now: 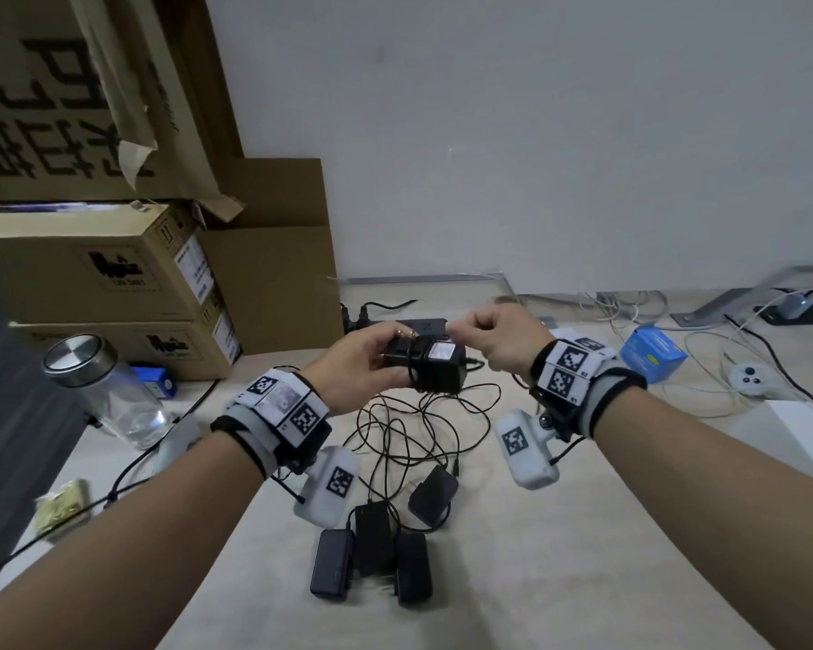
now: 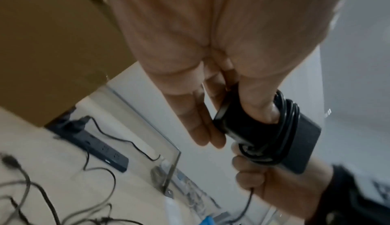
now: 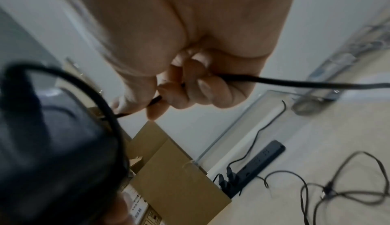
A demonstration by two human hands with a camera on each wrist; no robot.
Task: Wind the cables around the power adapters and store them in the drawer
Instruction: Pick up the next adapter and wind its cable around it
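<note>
My left hand (image 1: 362, 363) grips a black power adapter (image 1: 435, 368) above the table, thumb on top (image 2: 259, 108); a few turns of black cable (image 2: 289, 128) circle its body. My right hand (image 1: 494, 340) pinches the same cable (image 3: 295, 82) just right of the adapter, fingers curled round it (image 3: 190, 93). The loose rest of the cable (image 1: 423, 424) hangs to a tangle on the table. Several more black adapters (image 1: 372, 555) lie together near the front, one more (image 1: 435, 497) behind them. No drawer is in view.
Stacked cardboard boxes (image 1: 113, 283) fill the back left. A glass jar with a metal lid (image 1: 109, 391) stands at the left. A black power strip (image 3: 259, 160) lies by the wall. A blue box (image 1: 653, 351) and white cables sit at the right.
</note>
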